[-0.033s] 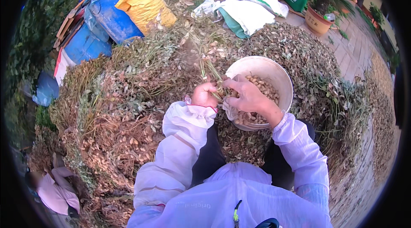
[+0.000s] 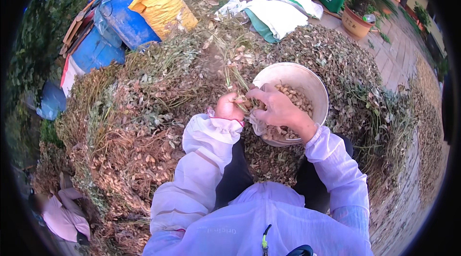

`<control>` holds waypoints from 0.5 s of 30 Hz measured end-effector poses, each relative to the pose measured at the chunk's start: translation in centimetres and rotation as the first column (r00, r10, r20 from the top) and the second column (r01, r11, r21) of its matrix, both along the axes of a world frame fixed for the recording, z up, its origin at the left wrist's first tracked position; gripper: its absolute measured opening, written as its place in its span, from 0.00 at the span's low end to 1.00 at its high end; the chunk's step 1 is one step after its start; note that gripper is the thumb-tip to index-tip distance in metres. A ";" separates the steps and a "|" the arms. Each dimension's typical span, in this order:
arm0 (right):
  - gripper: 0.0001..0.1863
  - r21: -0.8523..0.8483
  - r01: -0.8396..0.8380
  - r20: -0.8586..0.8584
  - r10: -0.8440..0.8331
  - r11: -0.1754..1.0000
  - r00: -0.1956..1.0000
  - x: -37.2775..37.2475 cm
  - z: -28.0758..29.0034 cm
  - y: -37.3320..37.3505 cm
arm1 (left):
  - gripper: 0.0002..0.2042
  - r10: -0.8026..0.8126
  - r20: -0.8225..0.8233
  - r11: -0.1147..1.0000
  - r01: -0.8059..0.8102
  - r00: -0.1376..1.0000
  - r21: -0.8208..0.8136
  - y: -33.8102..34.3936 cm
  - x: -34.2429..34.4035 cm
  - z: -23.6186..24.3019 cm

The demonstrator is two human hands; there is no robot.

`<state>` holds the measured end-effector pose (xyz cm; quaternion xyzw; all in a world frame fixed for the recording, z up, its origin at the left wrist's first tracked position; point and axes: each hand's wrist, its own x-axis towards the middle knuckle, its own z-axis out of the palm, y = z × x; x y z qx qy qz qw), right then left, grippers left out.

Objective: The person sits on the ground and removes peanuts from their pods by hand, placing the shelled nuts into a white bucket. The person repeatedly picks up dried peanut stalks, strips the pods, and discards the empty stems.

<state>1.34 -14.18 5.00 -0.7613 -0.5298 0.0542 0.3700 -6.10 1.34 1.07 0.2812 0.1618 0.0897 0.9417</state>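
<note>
My left hand (image 2: 226, 108) is closed round a bunch of peanut plants (image 2: 232, 78), whose pale green stalks stretch up and away over the heap. My right hand (image 2: 274, 110) has curled fingers at the lower end of that bunch, where small pods show; exactly what its fingertips pinch is partly hidden. Beneath my right hand stands a white bucket (image 2: 317, 97), partly filled with peanuts (image 2: 297, 97), with something pale and crumpled at its left side. Dried vines, leaves and pods (image 2: 125, 160) are heaped all around my legs.
Blue barrels (image 2: 120, 18), a yellow sack (image 2: 161, 6) and white sacks (image 2: 281, 18) lie beyond the heap. A potted palm (image 2: 357, 25) stands by a paved path (image 2: 398, 59) at right. Another person in pink (image 2: 62, 220) is low at the left edge.
</note>
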 end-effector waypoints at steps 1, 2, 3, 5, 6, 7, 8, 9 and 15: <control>0.19 -0.033 0.004 -0.012 -0.004 0.999 1.000 0.0 0.0 0.2 | 0.28 -0.057 0.052 0.998 0.057 0.997 0.011 0.3 0.2 -0.5; 0.20 -0.069 0.007 -0.021 -0.008 0.998 1.000 0.0 -0.1 0.5 | 0.28 -0.115 0.104 0.993 0.113 0.988 0.022 0.8 0.4 -1.0; 0.20 -0.104 0.009 -0.031 -0.012 0.995 0.999 0.1 -0.2 0.6 | 0.28 -0.171 0.156 0.985 0.167 0.973 0.036 1.1 0.6 -1.5; 0.18 -0.020 0.026 -0.064 -0.027 0.999 0.998 0.7 -1.7 1.2 | 0.28 -0.144 0.160 0.989 0.139 0.976 0.042 0.8 0.8 -1.8; 0.17 0.021 0.037 -0.080 -0.035 0.999 0.996 0.9 -2.4 1.3 | 0.28 -0.132 0.163 0.991 0.127 0.978 0.045 0.6 0.9 -1.7; 0.15 0.053 0.055 -0.154 -0.046 0.997 0.987 1.2 -2.9 1.2 | 0.28 -0.140 0.166 0.990 0.133 0.976 0.055 0.6 1.1 -1.7; 0.13 0.084 0.067 -0.229 -0.047 0.994 0.972 1.1 -2.8 1.2 | 0.28 -0.141 0.167 0.989 0.132 0.976 0.065 0.8 1.1 -1.7; 0.12 0.114 0.083 -0.303 -0.045 0.990 0.952 0.9 -2.6 1.2 | 0.28 -0.141 0.168 0.989 0.130 0.976 0.075 0.9 1.0 -1.7; 0.11 0.064 0.135 -0.138 -0.126 0.989 0.982 0.6 -2.9 2.1 | 0.29 0.002 0.060 0.998 -0.005 0.998 0.058 0.5 1.0 -1.6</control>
